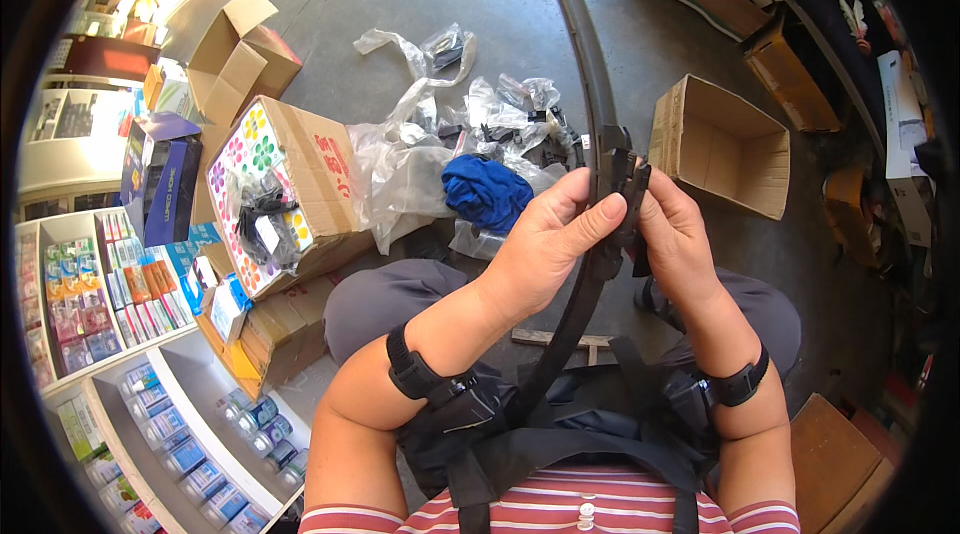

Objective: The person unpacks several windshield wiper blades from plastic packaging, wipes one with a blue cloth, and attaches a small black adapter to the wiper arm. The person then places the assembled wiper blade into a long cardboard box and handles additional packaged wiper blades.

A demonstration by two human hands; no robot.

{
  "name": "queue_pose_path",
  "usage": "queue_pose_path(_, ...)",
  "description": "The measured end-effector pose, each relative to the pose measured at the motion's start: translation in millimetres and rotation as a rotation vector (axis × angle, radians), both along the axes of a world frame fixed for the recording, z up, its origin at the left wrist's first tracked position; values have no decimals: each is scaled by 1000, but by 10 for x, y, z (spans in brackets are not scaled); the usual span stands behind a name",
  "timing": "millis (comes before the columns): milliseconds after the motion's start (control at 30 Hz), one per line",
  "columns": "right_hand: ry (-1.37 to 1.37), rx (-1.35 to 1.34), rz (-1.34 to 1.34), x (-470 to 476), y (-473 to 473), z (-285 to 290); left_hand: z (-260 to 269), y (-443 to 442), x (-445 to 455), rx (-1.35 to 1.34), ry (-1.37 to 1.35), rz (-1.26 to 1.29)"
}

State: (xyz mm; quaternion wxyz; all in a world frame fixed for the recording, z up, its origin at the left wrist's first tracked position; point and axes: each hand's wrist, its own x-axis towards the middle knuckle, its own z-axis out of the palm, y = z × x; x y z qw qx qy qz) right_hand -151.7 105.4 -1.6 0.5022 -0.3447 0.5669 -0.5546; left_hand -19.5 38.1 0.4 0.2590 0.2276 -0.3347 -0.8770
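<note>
A long black strip (590, 69), like a strap or belt, curves from the top of the view down toward my lap. Partway along it sits a black clip-like fitting (619, 159). My left hand (551, 245) grips the strip at this fitting, its thumb pressed on the near side. From the other side, the fingers of my right hand (675, 234) pinch a small black piece (640, 185) against the fitting. My fingers hide part of it, so I cannot tell whether the piece is attached. A crumpled blue cloth (487, 193) lies just left of my hands.
Clear plastic bags (420, 144) with black parts cover the floor ahead. An open cardboard box (731, 148) stands to the right. At left, a flower-patterned carton (259, 189) carries a bagged black item (266, 226), beside white shelves (176, 361) of packaged goods. Below my hands is a wooden piece (551, 337).
</note>
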Motion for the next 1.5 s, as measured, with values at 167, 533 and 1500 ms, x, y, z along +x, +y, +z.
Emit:
queue_pose_path(167,-260,-44,1,-73,66,105,8,2,-32,-231,-126,11)
queue_pose_path(533,-55,-6,57,-77,114,114,-15,280,48,16,-145,-157)
queue_pose_path(1500,-185,82,221,-206,270,138,151,310,276,-315,-397,-278)
